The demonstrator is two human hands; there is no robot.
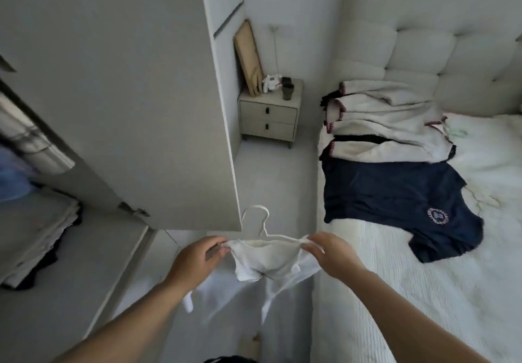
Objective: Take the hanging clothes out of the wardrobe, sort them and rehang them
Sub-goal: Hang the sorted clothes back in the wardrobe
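A white knitted garment [265,263] on a white wire hanger [261,228] is held near centre, between open wardrobe door [127,94] and bed [423,292]. Left hand [195,261] fingers are pinched on its left shoulder, right hand [330,255] fingers on its right. A navy T-shirt [395,201] is laid on the bed, right.

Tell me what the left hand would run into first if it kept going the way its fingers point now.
The left hand grips the white garment at one shoulder, fingers pointing up and right in the picture. Carried straight on, it would probably meet the white hanger, then the open wardrobe door's lower corner; depth is unclear from one view.
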